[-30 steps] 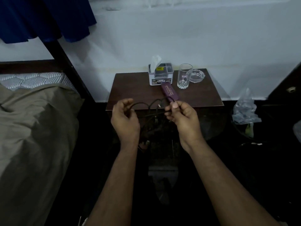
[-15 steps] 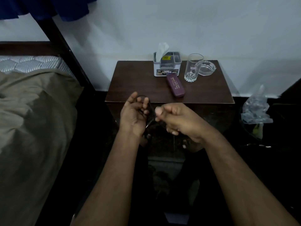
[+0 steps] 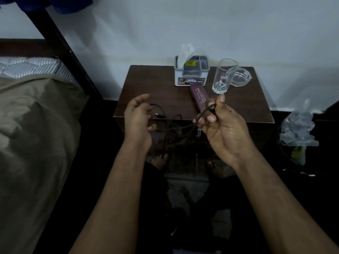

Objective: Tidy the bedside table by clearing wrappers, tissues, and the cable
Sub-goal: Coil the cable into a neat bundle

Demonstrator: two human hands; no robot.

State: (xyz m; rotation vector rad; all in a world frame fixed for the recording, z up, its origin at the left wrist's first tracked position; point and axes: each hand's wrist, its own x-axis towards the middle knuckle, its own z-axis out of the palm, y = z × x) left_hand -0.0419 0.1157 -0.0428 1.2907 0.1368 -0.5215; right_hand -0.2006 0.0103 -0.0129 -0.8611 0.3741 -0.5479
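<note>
- Two hands before the bench (image 3: 156, 92): right hand (image 3: 222, 127) fingers pinching the black cable (image 3: 205, 111); left hand (image 3: 137, 120) fingers loosely curled round its loops.
- Cable: hanging off the bench's front edge.
- Spectacle case (image 3: 199, 96): on the bench, behind the cable.

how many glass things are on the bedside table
2. A tall drinking glass stands at the back right of the bedside table, and a clear ashtray sits just behind and right of it. Nothing else glass shows.
</note>
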